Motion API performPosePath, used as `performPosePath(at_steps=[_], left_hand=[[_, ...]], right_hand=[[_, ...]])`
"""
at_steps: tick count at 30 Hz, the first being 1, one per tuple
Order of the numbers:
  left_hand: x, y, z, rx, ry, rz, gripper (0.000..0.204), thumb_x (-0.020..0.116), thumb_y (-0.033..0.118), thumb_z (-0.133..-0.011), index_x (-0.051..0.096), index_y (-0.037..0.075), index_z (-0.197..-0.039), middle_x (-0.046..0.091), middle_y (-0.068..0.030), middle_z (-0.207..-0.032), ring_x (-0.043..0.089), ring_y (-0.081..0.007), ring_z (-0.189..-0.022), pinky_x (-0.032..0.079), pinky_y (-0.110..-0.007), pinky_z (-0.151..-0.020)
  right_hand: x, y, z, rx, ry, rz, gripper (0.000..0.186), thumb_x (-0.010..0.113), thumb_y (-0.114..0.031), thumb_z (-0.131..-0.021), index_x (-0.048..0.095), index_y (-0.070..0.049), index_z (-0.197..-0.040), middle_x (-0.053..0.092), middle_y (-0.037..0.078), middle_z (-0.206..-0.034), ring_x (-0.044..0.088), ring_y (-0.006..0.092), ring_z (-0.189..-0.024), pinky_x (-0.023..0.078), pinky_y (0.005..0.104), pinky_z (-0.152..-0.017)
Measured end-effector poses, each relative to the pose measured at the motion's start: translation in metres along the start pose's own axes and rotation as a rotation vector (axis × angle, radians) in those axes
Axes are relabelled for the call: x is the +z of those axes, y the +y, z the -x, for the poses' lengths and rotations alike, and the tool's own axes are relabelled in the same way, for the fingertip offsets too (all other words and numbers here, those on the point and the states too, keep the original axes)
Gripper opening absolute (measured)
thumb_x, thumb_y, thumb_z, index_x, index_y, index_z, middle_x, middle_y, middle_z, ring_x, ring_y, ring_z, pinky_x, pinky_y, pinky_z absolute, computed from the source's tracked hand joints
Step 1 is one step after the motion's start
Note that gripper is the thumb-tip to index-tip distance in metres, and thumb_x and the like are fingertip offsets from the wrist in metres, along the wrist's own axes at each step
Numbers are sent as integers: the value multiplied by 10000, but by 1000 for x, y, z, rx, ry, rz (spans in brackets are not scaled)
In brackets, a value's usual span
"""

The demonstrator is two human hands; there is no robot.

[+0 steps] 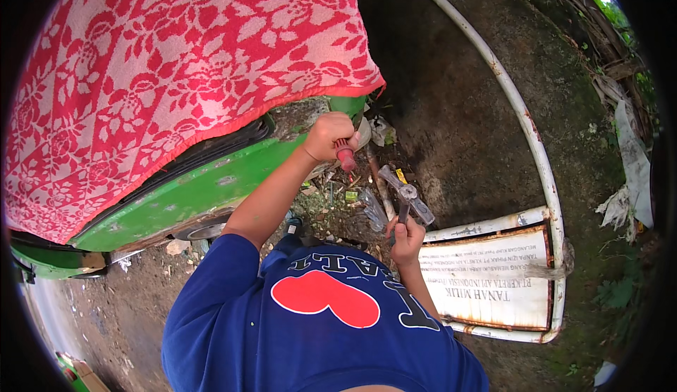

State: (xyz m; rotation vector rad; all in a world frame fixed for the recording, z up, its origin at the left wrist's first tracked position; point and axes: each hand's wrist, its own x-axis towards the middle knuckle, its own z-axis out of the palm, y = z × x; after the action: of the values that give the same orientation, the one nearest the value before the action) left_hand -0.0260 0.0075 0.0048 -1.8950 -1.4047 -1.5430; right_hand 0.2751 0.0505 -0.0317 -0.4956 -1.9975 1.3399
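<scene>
My left hand [328, 136] is closed around a tool with a ridged red handle [345, 156], at the corner of a green car body [211, 194]. The handle's butt points toward me; the tool's other end is hidden by my fist and the car. Beside the fist shows a pale rounded part [364, 132] that I cannot identify. My right hand [407, 241] grips the shaft of a hammer [407, 193], thumb laid along it. The grey hammer head sits up and away from my hand, lower right of the red handle and apart from it.
A red and pink floral towel [204, 53] drapes over the car. To the right lies a bent white pipe frame [518, 103] around a rusty white sign panel [486, 272]. Litter and stones [331, 208] cover the dirt below my hands. Torn white plastic [631, 159] hangs at far right.
</scene>
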Motion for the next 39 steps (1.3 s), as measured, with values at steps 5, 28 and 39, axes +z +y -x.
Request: performPosePath(at_steps=[5,28,39], left_hand=[[-3,2,-2,21,-7,-13,315,678,36,-689,389,58,-567,396,-97,-544,440,-305,-498,356,-408,-481],[-2,-3,-12,58,-198,-129,226,731,177,-656,517,117,-618,508,-64,-582,554,-281,-558,426,-407,-510],[0,-5,-20,97,-229,-39,234,714,72,-649,490,114,-596,483,-67,-564,529,-277,-527,408,-398,-487]], right_hand=[[-2,-2,-3,4,-13,12,575,485,-513,-962,553,-3,-703,560,61,-580,536,136,-539,403,271,-514],[5,-8,-3,-35,26,-134,526,514,-490,-960,561,-9,-754,572,75,-645,537,147,-568,414,282,-537],[9,24,11,-244,61,5,305,628,-284,-886,630,18,-846,587,138,-654,600,317,-584,446,348,-538]])
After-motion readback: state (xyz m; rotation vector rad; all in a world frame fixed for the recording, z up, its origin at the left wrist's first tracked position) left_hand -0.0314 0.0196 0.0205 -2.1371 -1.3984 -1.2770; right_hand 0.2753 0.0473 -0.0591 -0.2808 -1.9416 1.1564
